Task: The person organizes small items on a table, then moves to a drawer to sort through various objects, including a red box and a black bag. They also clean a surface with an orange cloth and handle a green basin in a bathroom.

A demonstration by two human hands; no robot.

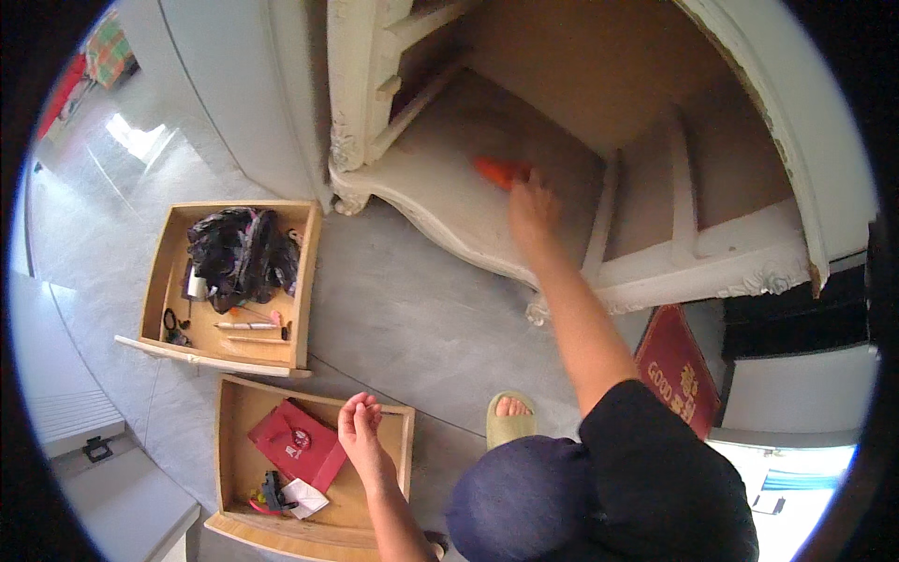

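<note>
My right hand point(537, 200) reaches into the open white cabinet point(449, 235), closed on a blurred orange object point(500, 173), perhaps a cloth or brush, just above or against the cabinet's bottom panel. Over the right part of the lower wooden drawer point(316, 530) my left hand point(362, 421) is raised, its fingers curled together with nothing visible in them. Beside it in that drawer lie a red paper bag point(295, 442), a folded white paper point(306, 497) and a small black object point(275, 492).
Another wooden drawer point(309, 281) on the grey floor holds a crumpled black plastic bag point(242, 253), a pen point(246, 326) and small items. The cabinet has carved feet and inner rails. A red mat point(678, 379) lies at right. A foot in a green slipper point(511, 420) stands below.
</note>
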